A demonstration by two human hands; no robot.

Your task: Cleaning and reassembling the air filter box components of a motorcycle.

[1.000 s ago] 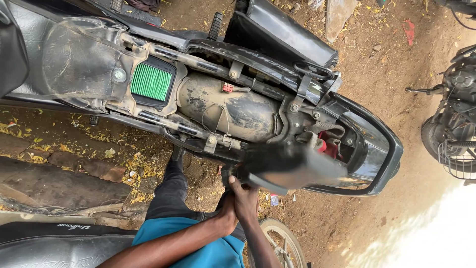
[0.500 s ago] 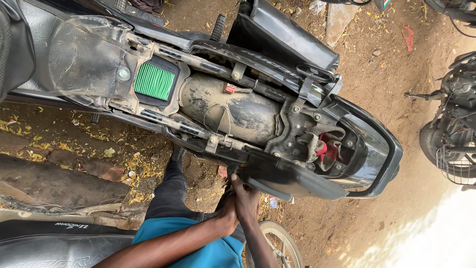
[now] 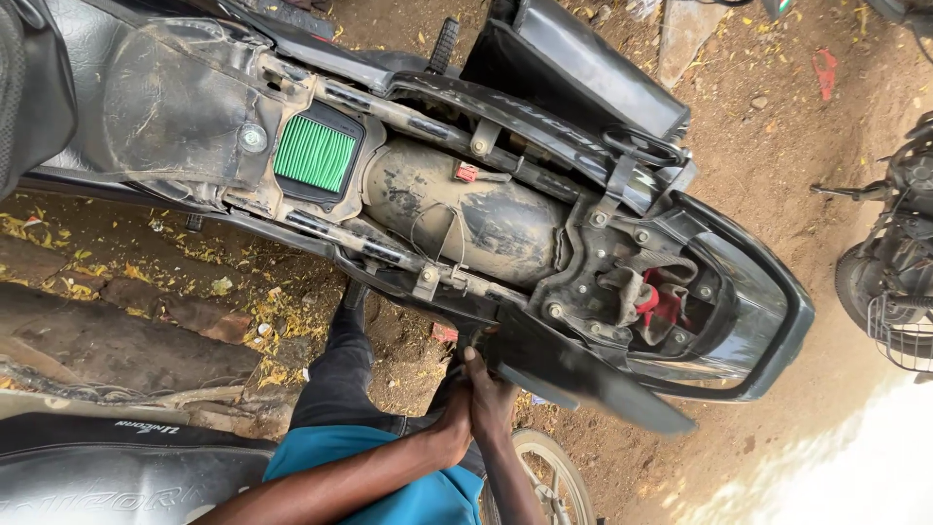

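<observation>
Both hands meet at the near side of the motorcycle (image 3: pixel 457 209), which has its seat off: the left hand (image 3: pixel 449 428) and right hand (image 3: pixel 491 399) press together on the black side panel (image 3: pixel 583 379) below the rear frame. The fingers (image 3: pixel 476 365) close on the panel's near edge, though the exact grip is partly hidden. A green air filter (image 3: pixel 313 154) sits left of the dusty tank (image 3: pixel 466 209); another motorcycle (image 3: pixel 894 272) stands far right on the dirt ground (image 3: pixel 777 126).
</observation>
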